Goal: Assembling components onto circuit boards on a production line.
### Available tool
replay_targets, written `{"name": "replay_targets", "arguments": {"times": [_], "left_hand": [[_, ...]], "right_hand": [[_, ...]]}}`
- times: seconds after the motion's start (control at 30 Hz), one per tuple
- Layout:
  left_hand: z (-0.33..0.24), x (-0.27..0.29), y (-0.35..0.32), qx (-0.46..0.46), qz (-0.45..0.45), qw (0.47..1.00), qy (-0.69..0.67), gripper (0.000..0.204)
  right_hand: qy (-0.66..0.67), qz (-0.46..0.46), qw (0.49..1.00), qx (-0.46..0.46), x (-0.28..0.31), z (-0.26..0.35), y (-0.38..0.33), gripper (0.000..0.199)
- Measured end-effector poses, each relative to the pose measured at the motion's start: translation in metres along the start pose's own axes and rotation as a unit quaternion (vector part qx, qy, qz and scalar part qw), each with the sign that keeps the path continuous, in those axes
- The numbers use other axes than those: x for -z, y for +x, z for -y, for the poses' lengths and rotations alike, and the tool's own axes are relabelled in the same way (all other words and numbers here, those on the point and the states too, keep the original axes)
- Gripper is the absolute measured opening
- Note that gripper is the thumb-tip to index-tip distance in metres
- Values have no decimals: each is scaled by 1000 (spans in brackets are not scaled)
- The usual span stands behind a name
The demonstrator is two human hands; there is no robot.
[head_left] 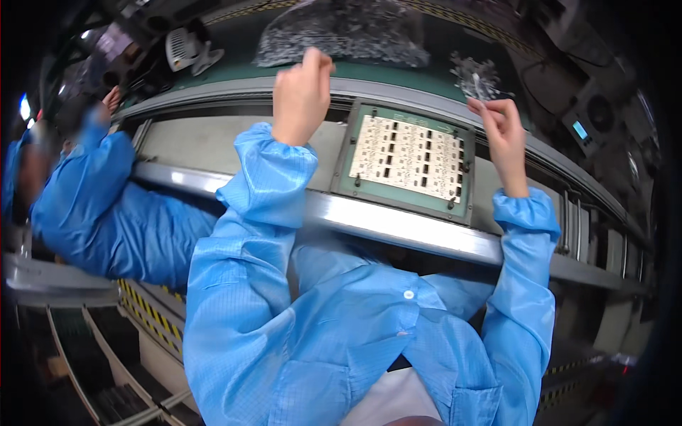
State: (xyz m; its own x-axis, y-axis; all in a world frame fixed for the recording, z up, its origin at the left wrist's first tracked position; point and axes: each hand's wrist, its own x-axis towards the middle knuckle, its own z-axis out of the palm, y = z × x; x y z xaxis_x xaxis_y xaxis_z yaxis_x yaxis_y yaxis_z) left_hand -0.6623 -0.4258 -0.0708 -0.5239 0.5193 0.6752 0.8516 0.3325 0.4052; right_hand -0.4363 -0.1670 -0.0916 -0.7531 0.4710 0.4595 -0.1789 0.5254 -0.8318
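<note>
The step in hand seems to be picking from the loose pile of small, translucent grey pieces (483,77) at upper right, where the right hand (504,131) pinches thumb against finger; the left hand (301,103) curls at upper centre, and I cannot tell whether either grips a piece. The next move probably calls for a fine, steady pinch. Right of centre, the cream rectangular circuit panel (406,157), lined with dark blocks, lies in a green, dark-rimmed fixture (391,197).

Electronics factory: conveyor line (398,223), framed circuit-board panel (407,157), blue smocks (383,316).
</note>
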Motion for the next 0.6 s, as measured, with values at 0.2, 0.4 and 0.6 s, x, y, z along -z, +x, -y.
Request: {"name": "replay_targets", "arguments": {"times": [0.2,0.4,0.6], "left_hand": [[19,-62,-27,-132,56,989,-18,7],[19,-59,-37,6,183,982,-36,5],[27,-58,-33,15,213,977,-12,7]], "right_hand": [[-97,38,995,-5,-41,4,-19,8],[-119,80,989,41,-60,4,-21,6],[-98,122,988,2,-55,-5,-18,9]]}}
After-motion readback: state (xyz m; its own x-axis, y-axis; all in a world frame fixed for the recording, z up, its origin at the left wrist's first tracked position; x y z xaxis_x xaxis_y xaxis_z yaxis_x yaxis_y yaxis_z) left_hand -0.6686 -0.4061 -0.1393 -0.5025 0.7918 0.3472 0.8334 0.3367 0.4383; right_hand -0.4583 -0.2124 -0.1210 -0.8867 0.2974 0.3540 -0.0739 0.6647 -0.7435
